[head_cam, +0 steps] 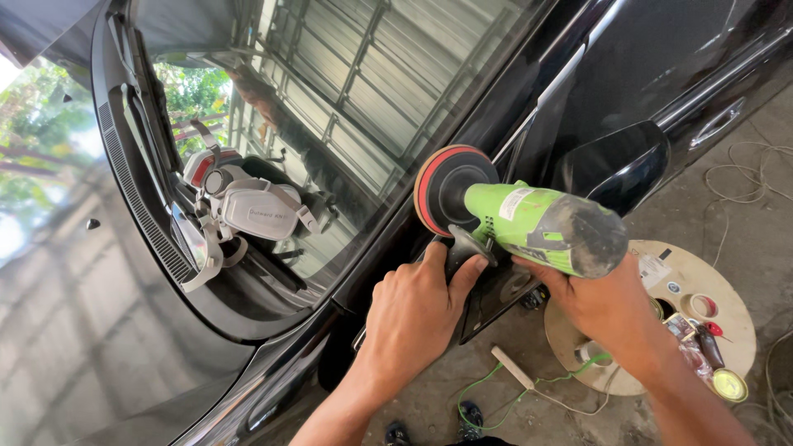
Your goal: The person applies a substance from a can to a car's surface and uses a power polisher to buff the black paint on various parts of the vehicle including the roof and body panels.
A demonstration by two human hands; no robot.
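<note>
Two hands work a green polisher (537,227) against a black car (578,74): the right hand (599,301) is wrapped around the underside of its dusty plastic body, and the left hand (413,310) clasps the metal bracket behind its head, thumb over the top. Above the left hand, the round pad (442,188), red-rimmed with a black face, presses on the glossy pillar beside the windshield (330,107). A folded side mirror (619,165), smooth and dark, sits just above the right hand, close to the tool's rear end. Left of the left hand, the glass mirrors a head-worn camera rig (248,206) with grey straps, beside the wiper (149,116) and a ribbed cowl strip. Below the right hand stands a round wooden table (727,301) carrying small tins, tape and a red-handled tool, partly hidden by the wrist. A green cord (496,388) and a pale stick (514,367) lie on the concrete floor (727,223) between the forearms, and loose wire curls at the far right. Shoe tips below are cut off by the frame's edge
</note>
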